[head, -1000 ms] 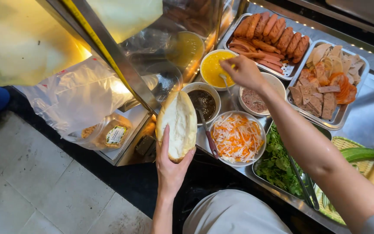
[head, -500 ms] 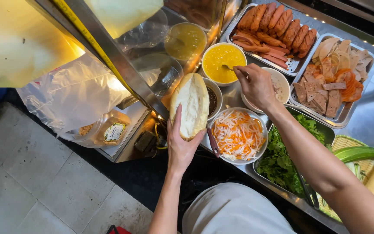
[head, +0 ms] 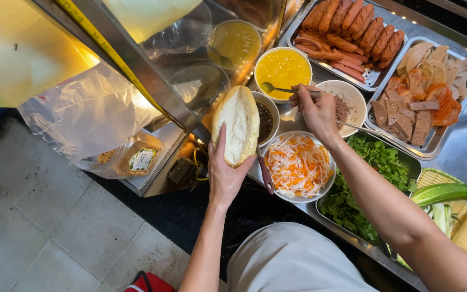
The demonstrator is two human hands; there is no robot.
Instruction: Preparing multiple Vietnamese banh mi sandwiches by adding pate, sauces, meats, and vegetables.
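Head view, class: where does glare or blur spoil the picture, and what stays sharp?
Head view: warm yellow glare washes out the glass panel at upper left; the plastic bag shines; the split bread roll, spoon and shredded carrot bowl are sharp and evenly lit.

Premises: a street food sandwich stall. Evidence: stainless steel counter (head: 460, 157) carrying a metal tray of browned sausages (head: 352, 24), a steel bowl of shredded carrot pickle (head: 297, 165) and a glass display case (head: 152, 81).

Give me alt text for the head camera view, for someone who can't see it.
Seen from above, a left hand holds a split bread roll open while the right hand lifts a spoon beside a bowl of yellow sauce. Around them: shredded carrot salad, sausages, sliced meats, green herbs.
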